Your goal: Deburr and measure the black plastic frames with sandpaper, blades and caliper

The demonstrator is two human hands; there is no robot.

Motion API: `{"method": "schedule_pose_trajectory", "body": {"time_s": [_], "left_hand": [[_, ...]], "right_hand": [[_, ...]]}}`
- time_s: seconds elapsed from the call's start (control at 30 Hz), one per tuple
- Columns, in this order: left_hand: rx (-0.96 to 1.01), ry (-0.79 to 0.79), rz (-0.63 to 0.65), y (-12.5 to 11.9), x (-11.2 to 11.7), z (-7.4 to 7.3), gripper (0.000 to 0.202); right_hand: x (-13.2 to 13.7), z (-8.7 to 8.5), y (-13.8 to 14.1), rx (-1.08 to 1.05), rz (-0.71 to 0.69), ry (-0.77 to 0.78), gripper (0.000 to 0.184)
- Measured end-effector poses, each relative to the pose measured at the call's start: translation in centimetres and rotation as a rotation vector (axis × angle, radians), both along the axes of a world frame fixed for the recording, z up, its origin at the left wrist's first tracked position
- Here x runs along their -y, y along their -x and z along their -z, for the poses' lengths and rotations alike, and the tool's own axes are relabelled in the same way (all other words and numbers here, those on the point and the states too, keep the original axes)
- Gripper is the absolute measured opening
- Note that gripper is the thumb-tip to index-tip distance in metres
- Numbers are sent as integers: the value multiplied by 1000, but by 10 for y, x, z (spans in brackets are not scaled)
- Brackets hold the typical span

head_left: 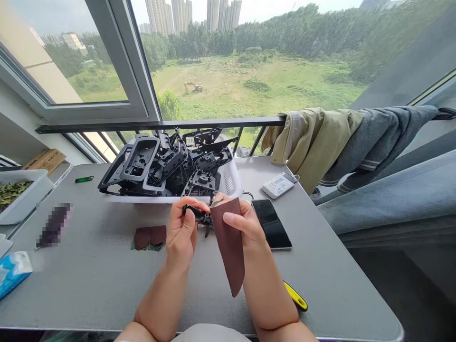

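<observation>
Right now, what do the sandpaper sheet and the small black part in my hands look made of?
The sandpaper sheet shows a matte reddish-brown grit on a flexible backing, paper or cloth, hard to tell which. The small black part looks like moulded plastic: dull black with crisp formed edges, though it is small in view.

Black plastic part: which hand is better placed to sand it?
Probably the right hand: it already pinches the sandpaper sheet right beside the black plastic part, while the left hand grips that part and would have to let go.
</observation>
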State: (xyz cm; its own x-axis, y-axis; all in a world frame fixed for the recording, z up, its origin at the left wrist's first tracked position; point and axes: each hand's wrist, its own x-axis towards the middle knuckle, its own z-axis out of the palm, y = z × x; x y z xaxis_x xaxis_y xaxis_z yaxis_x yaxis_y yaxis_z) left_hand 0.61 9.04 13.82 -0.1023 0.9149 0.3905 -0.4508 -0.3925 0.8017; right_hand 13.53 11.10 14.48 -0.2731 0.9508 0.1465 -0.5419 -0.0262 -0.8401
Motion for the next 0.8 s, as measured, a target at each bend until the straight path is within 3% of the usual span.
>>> {"method": "schedule_pose_trajectory", "body": {"time_s": [0.13,0.27,0.53,0.8], "left_hand": [[-218,-173,-148,7,-3,5,20],[-474,-358,-297,17,-10,14,23],[-697,-488,-302,23,-14,16,26],[-664,-484,-271,23,-15,20,29]], "right_hand": [[9,-8,-10,82,56,50,24],[22,-16,-16,312,141,-54,15],[31,-23,1,694,273,-370,13],[32,-24,2,709,373,-352,18]]}}
